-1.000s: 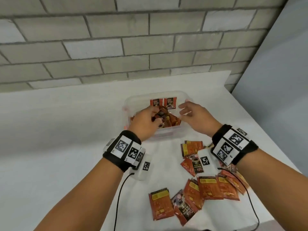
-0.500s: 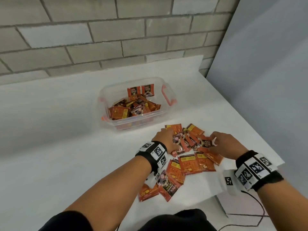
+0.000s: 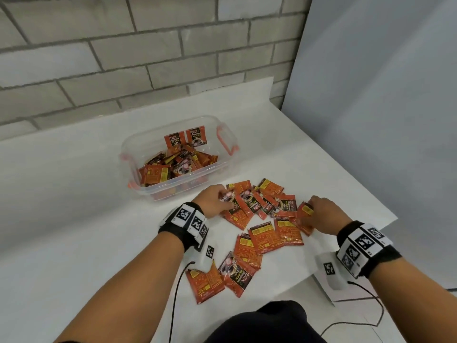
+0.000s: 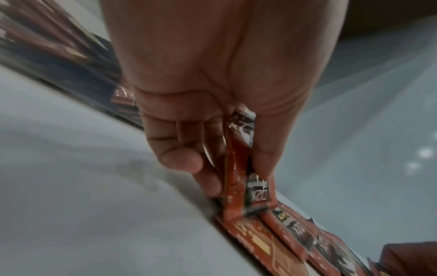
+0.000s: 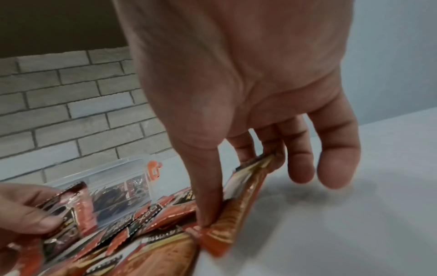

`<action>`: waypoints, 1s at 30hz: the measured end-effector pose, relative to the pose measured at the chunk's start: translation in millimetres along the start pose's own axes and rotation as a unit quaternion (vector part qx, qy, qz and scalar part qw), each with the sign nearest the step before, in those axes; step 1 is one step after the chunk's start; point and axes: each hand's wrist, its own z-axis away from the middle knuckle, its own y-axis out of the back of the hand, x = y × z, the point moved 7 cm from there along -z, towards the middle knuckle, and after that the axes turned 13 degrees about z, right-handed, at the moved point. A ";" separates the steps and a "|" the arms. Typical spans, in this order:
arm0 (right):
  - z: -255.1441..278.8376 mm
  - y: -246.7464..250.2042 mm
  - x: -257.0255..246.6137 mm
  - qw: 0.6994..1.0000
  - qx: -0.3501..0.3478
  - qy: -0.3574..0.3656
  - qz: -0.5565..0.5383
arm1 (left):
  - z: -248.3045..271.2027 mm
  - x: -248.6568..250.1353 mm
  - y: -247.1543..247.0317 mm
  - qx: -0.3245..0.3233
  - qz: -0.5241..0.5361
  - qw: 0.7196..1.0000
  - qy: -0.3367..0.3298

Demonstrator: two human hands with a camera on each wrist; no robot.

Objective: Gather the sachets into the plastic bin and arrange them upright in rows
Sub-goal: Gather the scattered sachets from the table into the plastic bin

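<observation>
Head view: plastic bin (image 3: 223, 134) beyond loose sachets (image 3: 262, 233); brick wall (image 3: 123, 58) behind

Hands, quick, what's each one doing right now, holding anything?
Left hand: closed, pinching a sachet up off the pile on the table.
Right hand: closed, thumb and fingers pinching a sachet at the pile's right edge.

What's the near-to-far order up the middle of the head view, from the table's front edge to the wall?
Two nearest loose sachets → left hand and right hand, level with each other, pinching sachets in the spread → plastic bin → brick wall.
</observation>
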 end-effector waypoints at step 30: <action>-1.8 22.7 -25.7 0.980 0.063 0.072 -0.175 | -15.3 29.4 -12.4 0.027 0.002 0.999 -0.043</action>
